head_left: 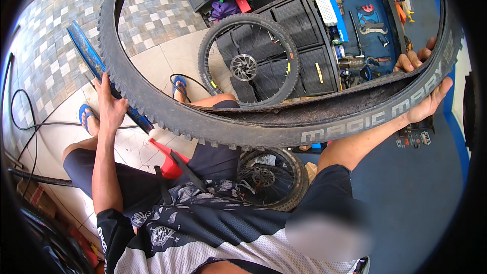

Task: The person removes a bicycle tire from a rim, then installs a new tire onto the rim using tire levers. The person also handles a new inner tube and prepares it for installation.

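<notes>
Between my two hands hangs a big knobby black tire [243, 127], held up off the floor. My right hand [423, 91] is clamped on its sidewall; my left hand [109, 104] presses half-open against the tread, beside a blue rim [96, 66]. I judge the loose left hold could let the floppy casing sag or twist away. Below the hands: pale floor tiles [147, 66], a spoked wheel [271, 177]; beyond them another wheel [248, 61] against dark drawers [304, 25], and a blue tool board [370, 15].
</notes>
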`<state>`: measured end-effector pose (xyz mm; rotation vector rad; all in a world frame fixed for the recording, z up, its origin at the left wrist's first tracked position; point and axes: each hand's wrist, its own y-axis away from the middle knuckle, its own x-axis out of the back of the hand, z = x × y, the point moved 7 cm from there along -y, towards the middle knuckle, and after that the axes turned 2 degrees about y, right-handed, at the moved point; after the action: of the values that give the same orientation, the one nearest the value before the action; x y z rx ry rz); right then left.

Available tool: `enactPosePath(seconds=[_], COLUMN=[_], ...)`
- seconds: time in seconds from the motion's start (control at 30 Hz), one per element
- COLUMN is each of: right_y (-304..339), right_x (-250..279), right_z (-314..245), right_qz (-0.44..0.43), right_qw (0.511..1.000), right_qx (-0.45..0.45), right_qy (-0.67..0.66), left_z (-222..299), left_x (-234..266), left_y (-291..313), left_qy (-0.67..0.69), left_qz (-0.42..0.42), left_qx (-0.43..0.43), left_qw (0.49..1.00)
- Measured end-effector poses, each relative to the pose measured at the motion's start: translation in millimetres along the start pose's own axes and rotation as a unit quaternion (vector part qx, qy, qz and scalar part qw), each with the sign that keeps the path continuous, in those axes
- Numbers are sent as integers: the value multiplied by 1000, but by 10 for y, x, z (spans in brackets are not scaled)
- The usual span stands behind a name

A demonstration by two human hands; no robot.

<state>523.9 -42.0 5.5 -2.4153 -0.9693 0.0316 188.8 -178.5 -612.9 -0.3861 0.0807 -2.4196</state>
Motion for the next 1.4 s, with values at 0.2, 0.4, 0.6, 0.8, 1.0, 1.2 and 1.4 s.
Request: enactPosePath(seconds=[0.2, 0.4, 0.6, 0.8, 1.0, 1.2, 1.4], right_y=[-27, -53, -71, -86, -90, -97, -84], right_x=[16, -20, -27, -56, -108, -127, -125], right_z=[61, 23, 17, 5, 30, 28, 33], right_qz=[-6, -30, -32, -47, -60, -67, -60], right_qw=[1000, 999, 999, 998, 998, 998, 998], right_qx=[-6, 12, 4, 9, 2, 10, 11], right_qy=[-12, 9, 13, 39, 11, 8, 6], left_z=[53, 68, 77, 106, 81, 39, 103], left_x=[30, 50, 41, 60, 53, 50, 80], left_y=[-15, -14, -13, -14, -8, -3, 12], left_qy=[-10, -4, -7, -7, -1, -13, 4], left_qz=[11, 24, 30, 45, 43, 44, 43], left_qx=[7, 18, 11, 15, 19, 23, 44], left_qw=[1000, 1000, 999, 999, 999, 999, 998])
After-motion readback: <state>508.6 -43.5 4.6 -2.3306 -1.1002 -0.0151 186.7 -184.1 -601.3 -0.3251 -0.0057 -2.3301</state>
